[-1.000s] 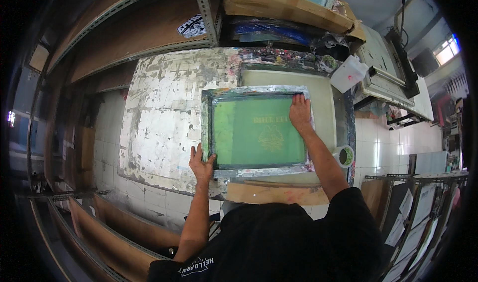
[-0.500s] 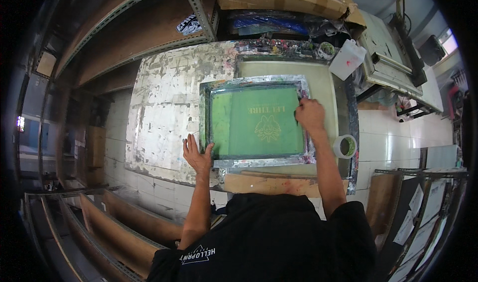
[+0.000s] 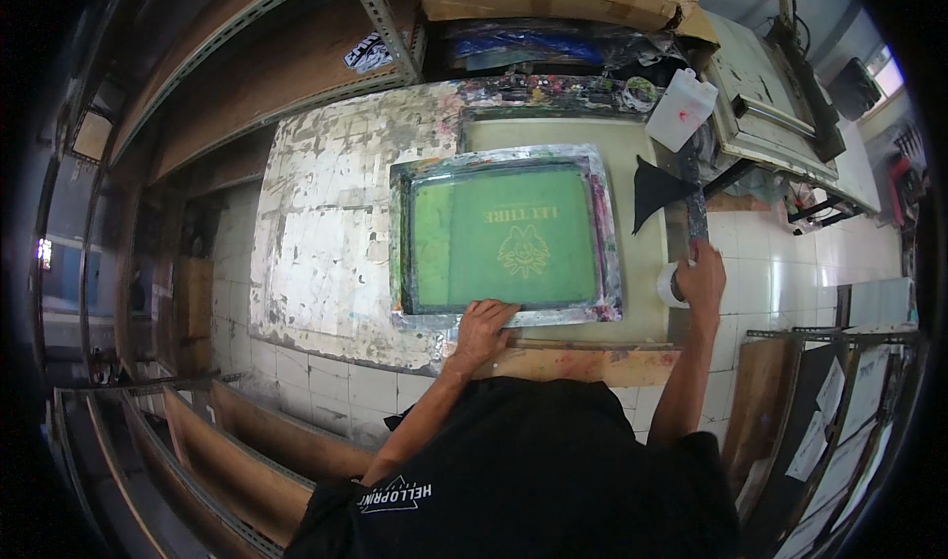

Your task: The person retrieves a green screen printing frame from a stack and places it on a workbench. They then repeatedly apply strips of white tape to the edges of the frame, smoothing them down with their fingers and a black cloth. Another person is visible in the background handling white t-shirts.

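A screen-printing frame point(image 3: 614, 263) with green mesh lies on the worktable, pale lettering and a cartoon figure showing in the mesh. My left hand point(image 3: 484, 330) rests on the frame's near edge, fingers curled over the rim. Off to the right, my right hand point(image 3: 699, 280) is closed at the side of a whitish round roll point(image 3: 671, 284), which looks like tape; its fingers partly hide the roll. A black cloth point(image 3: 658, 196) shows beyond that hand, between the frame and the table's right edge.
Under the green screen lies a larger pale screen point(image 3: 642, 164). A white plastic jug point(image 3: 681, 110) stands at the back right, beside another roll point(image 3: 640, 93). Metal-framed shelves point(image 3: 267, 85) rise at back left; wooden racks point(image 3: 267, 431) flank me below.
My left hand has moved from the frame's left corner to its near edge. The right hand has left the frame's right side for the roll; a black cloth now shows at the right.
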{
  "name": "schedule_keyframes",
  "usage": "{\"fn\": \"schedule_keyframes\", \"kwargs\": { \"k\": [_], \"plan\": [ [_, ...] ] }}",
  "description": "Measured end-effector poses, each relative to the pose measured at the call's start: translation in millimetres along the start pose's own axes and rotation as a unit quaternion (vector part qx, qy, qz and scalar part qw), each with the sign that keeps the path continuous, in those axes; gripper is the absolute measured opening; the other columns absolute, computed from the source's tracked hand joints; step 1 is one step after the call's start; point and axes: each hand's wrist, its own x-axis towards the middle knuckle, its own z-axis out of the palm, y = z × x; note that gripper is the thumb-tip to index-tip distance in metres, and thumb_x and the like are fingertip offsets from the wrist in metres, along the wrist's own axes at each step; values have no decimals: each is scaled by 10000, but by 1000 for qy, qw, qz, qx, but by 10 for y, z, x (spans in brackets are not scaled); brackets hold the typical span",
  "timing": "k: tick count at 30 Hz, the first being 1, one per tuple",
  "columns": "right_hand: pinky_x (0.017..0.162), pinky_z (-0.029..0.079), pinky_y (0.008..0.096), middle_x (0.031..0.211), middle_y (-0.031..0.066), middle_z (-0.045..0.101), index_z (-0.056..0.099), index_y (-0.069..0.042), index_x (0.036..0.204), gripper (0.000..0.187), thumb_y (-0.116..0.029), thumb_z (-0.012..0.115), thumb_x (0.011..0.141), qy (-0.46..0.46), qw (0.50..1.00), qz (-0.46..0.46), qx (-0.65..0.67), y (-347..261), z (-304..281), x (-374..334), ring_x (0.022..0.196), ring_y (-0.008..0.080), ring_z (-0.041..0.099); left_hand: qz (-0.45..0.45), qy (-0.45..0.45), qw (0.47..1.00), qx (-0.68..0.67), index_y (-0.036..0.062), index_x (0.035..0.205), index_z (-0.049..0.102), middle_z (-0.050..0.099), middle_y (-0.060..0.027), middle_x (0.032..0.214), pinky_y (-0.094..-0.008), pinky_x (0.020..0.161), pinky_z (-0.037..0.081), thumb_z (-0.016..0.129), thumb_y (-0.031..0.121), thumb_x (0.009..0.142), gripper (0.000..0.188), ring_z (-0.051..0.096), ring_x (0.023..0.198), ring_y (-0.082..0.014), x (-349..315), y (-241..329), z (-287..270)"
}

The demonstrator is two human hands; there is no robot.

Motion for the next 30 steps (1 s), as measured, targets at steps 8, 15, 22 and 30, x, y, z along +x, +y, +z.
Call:
{"fn": "schedule_keyframes", "kwargs": {
  "k": [8, 15, 22, 30],
  "plan": [
    [927, 415, 515, 1073, 134, 656, 639, -64, 1031, 316, -47, 680, 718, -73, 992, -69, -80, 674, 83, -848, 1102, 354, 532, -35, 78, 994, -65, 64, 1068, 692, 687, -91, 1045, -395, 849, 441, 840, 222, 621, 496, 603, 994, -276, 28, 77, -194],
    [942, 414, 471, 1003, 182, 669, 643, -36, 1044, 254, -72, 676, 795, -65, 983, -111, 133, -244, -139, -642, 1082, 374, 553, -112, 125, 958, -233, 36, 1169, 651, 657, -131, 1128, -347, 825, 468, 790, 202, 770, 454, 603, 1012, -250, 468, 241, -510],
    [992, 387, 480, 1020, 206, 659, 624, -24, 1065, 264, -125, 666, 825, -197, 909, -290, 224, -1339, -242, -667, 1061, 391, 570, -135, 64, 923, -354, 34, 1172, 643, 655, -72, 1121, -293, 825, 477, 711, 125, 860, 332, 600, 986, -157, 840, 467, -948],
    [1072, 337, 444, 1043, 162, 660, 610, -28, 1076, 255, -180, 633, 872, -273, 851, -380, 240, -1807, -90, -768, 1083, 329, 586, -280, -56, 879, -382, -33, 908, 661, 668, -29, 800, -245, 687, 482, 681, 32, 873, 77, 583, 753, -73, 416, 194, -1192]
  ]
}}
